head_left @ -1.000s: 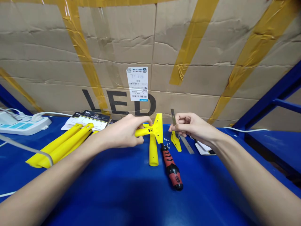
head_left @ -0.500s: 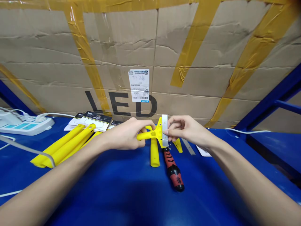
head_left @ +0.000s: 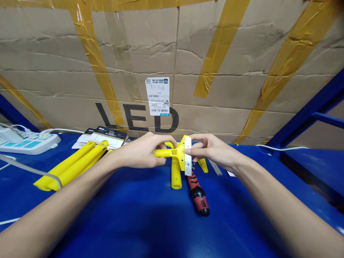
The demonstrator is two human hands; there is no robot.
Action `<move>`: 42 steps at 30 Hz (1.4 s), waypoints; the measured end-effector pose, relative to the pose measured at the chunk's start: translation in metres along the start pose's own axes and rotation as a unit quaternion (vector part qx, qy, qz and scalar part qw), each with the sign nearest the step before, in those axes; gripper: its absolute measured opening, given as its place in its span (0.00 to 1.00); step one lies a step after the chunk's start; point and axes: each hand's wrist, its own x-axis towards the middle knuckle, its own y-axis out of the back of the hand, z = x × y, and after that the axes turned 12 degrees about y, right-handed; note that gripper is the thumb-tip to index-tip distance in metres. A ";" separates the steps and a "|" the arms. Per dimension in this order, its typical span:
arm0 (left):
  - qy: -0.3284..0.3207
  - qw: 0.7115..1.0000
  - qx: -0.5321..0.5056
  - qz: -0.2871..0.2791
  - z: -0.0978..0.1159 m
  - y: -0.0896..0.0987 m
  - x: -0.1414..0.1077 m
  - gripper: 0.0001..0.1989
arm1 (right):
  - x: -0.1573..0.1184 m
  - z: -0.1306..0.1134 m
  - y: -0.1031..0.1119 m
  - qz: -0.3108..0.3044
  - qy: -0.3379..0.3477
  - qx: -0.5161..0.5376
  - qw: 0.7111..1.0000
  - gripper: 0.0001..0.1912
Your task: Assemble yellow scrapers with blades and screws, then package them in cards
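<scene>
One yellow T-shaped tool [head_left: 178, 154], at the centre of the frame, is held by its handle in the left hand [head_left: 146, 150], which is closed around it; the right hand [head_left: 212, 147], just right of centre, is narrowed to a pinch on one metal strip [head_left: 188, 165], which lies along the outer edge of the tool's head, apparently touching it. The step in hand is judged to be the fitting of strip to head; the next move would seem to call for lining up the holes while the left grip stays steady.

Counted by kind: one yellow handle [head_left: 176, 177] below centre, its far end partly hidden by the held tool; one red-and-black grip [head_left: 199, 197] at lower centre-right, its front end hidden; one small yellow plate [head_left: 203, 166] and one loose strip [head_left: 215, 167] beneath the right hand; a few small metal bits [head_left: 193, 167], too small to count; at least two yellow tubes [head_left: 77, 163] at left, beside several printed cards [head_left: 109, 137]; one power strip [head_left: 34, 144] at the left edge; one large carton [head_left: 139, 50] filling the upper frame, bearing one white label [head_left: 158, 96]; one blue worktop [head_left: 120, 222] beneath.
</scene>
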 end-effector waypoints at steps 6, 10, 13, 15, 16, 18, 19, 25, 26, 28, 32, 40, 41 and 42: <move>-0.006 1.000 0.003 0.003 0.001 0.000 0.000 0.21 | 0.002 0.000 -0.001 0.037 -0.007 0.002 0.999 0.17; -0.015 1.000 0.007 0.001 0.003 0.002 -0.001 0.19 | 0.003 0.001 -0.001 0.046 -0.016 0.024 0.999 0.16; -0.015 1.000 0.014 0.003 0.004 0.001 -0.001 0.20 | 0.004 0.004 -0.004 0.067 -0.026 0.051 0.996 0.17; -0.014 1.000 0.017 -0.002 0.003 0.000 -0.001 0.19 | 0.005 0.005 -0.007 0.079 -0.033 0.049 0.995 0.18; -0.014 1.000 0.020 -0.004 0.002 0.000 -0.001 0.19 | 0.005 0.005 -0.009 0.079 -0.034 0.045 0.995 0.19; -0.017 1.000 0.025 -0.003 0.001 -0.001 0.000 0.17 | 0.005 0.005 -0.010 0.069 -0.029 0.048 0.996 0.19; -0.020 0.999 0.026 -0.001 0.000 -0.001 0.000 0.17 | 0.005 0.005 -0.010 0.062 -0.026 0.054 0.996 0.19; -0.009 0.999 0.036 -0.002 -0.001 -0.002 0.002 0.18 | 0.005 0.007 -0.007 0.075 -0.044 0.058 0.994 0.19; -0.003 0.999 0.040 -0.007 -0.001 -0.002 0.002 0.18 | 0.005 0.008 -0.008 0.086 -0.046 0.054 0.994 0.21; 0.004 0.999 0.048 -0.012 -0.001 -0.003 0.002 0.18 | 0.005 0.008 -0.009 0.099 -0.044 0.050 0.993 0.25; 0.002 0.999 0.048 -0.005 -0.002 -0.002 0.003 0.18 | 0.004 0.002 -0.006 0.107 -0.050 0.026 0.993 0.30; 0.018 0.999 0.044 -0.012 -0.006 -0.005 0.005 0.20 | 0.004 0.011 0.027 0.109 -0.080 -0.440 0.888 0.12; 0.018 0.999 0.046 -0.012 -0.006 -0.006 0.005 0.19 | 0.004 0.013 0.028 0.099 -0.093 -0.453 0.881 0.13; 0.017 0.999 0.047 -0.013 -0.007 -0.006 0.005 0.19 | 0.005 0.015 0.027 0.091 -0.103 -0.453 0.881 0.14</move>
